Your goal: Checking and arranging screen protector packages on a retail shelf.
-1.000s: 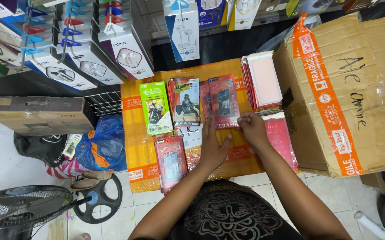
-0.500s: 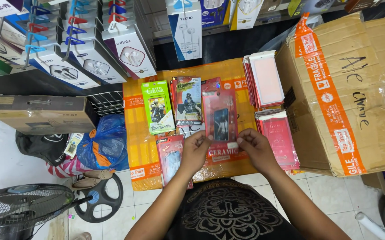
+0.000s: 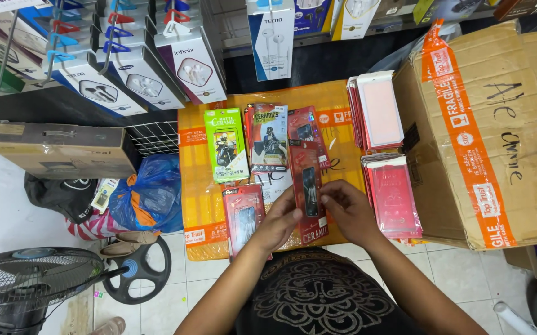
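Both hands, left hand [image 3: 279, 218] and right hand [image 3: 348, 209], pinch the lower half of one flat red rectangular screen-protector packet [image 3: 306, 178] at mid-frame, above the orange box top [image 3: 201, 186]. It looks light, thin, bendable and glossy, with breakable contents; the side edges seem the safest hold. Around it lie one green packet [image 3: 226, 144], three single red or dark packets, and two red stacks [image 3: 391, 195] on the right.
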